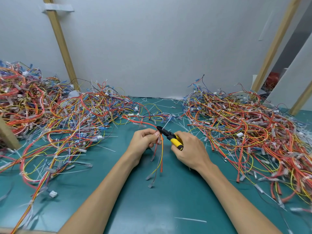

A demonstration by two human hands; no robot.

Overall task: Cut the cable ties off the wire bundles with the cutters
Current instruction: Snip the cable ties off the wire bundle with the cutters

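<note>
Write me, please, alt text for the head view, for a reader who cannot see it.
A person's left hand holds a small wire bundle while the right hand holds yellow-handled cutters to it, above a green mat. Tangled heaps of red, yellow and blue wires lie on both sides.

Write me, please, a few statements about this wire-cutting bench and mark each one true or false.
1. The right hand grips the yellow-handled cutters. True.
2. The left hand lies open and idle. False: it pinches the wire bundle.
3. The cutters' black tip sits at the bundle, beside the left hand's fingers. True.
4. Wires are piled on one side only. False: a left wire pile and a right wire pile flank the green mat.
</note>
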